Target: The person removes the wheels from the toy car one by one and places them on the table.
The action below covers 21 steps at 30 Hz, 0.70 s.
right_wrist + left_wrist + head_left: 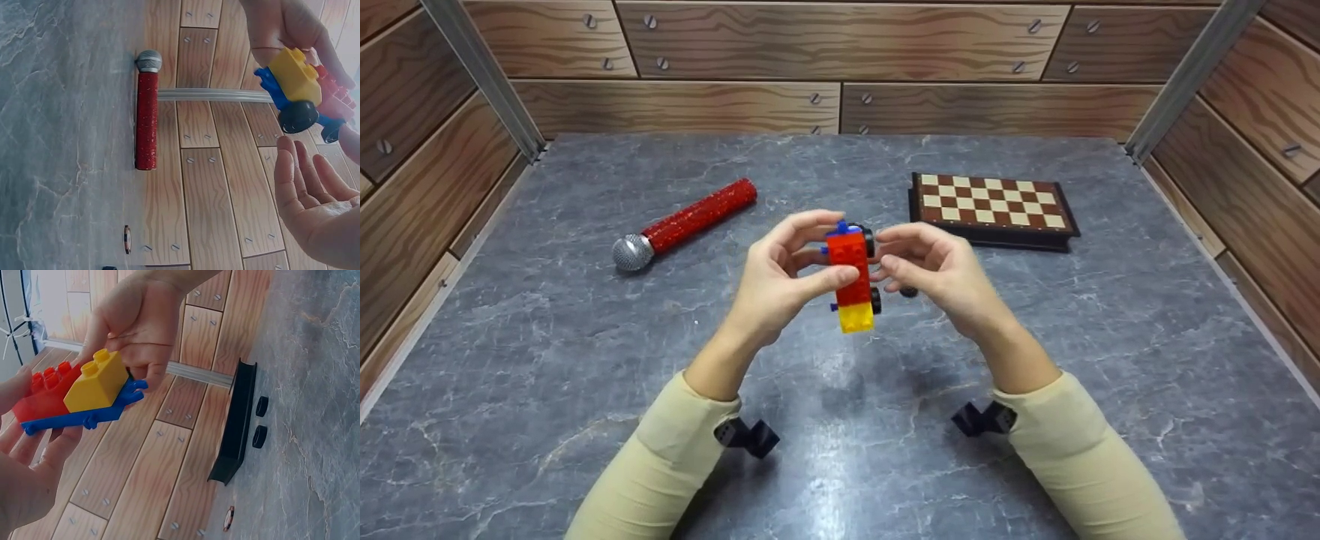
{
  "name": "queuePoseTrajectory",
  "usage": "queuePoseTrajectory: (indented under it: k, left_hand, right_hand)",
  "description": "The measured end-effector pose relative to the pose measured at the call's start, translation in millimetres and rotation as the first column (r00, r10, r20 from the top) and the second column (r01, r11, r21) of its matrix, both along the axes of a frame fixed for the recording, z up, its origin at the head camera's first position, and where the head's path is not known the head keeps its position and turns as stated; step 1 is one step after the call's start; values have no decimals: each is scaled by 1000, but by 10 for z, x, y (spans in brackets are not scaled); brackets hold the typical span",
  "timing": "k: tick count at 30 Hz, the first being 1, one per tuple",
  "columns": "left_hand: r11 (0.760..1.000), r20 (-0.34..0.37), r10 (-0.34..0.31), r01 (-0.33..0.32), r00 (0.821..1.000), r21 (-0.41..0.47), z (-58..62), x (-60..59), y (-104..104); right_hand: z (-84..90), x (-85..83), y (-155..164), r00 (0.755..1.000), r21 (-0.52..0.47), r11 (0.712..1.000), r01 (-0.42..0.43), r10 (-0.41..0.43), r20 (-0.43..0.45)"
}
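I see my left hand (776,281) gripping the brick car (851,277); my right hand (934,270) fingers curl at its wheel (868,240), contact unclear.

One toy car (852,277), one microphone (684,223), one chessboard (992,204)

The left hand (780,274) covers part of the toy car (851,277), hiding the red bricks under its thumb. In the left wrist view the chessboard (236,422) shows only edge-on, its squares hidden. The small round thing (127,240) at the wall's foot is too small to tell. The right hand (315,197) is cut off by the right wrist view's edge
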<state>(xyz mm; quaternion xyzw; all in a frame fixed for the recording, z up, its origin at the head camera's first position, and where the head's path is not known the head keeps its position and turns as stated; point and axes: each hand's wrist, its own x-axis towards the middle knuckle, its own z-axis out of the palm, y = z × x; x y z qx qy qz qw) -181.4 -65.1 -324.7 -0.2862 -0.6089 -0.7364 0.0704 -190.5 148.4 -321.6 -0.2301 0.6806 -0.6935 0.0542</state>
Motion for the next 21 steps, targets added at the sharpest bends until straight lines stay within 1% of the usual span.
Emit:
queuePoseTrajectory:
  k: [3,6,9,13,16,21]
  left_hand:
    - [999,5,-42,42,999,-33,12,1,2]
    - [997,13,-64,64,998,-51,17,-2,0]
    - [995,21,-79,80,997,-53,17,-7,5]
    - [994,40,-97,99,995,-56,6,-18,28]
    - [993,66,-100,104,993,-52,-16,-23,32]
    - [995,94,-78,84,992,-58,-53,-30,6]
  right_hand:
    - [14,5,-2,1000,-39,999,12,-13,-14]
    - [16,7,-7,1000,-59,998,14,-15,-15]
    - [13,7,-6,1000,-64,998,7,-8,-13]
    - [4,3,19,1000,-47,999,3,-4,-14]
    - [-8,-7,27,1000,-21,1000,5,-5,-18]
    - [-21,-23,-27,1000,4,1000,-16,16,-27]
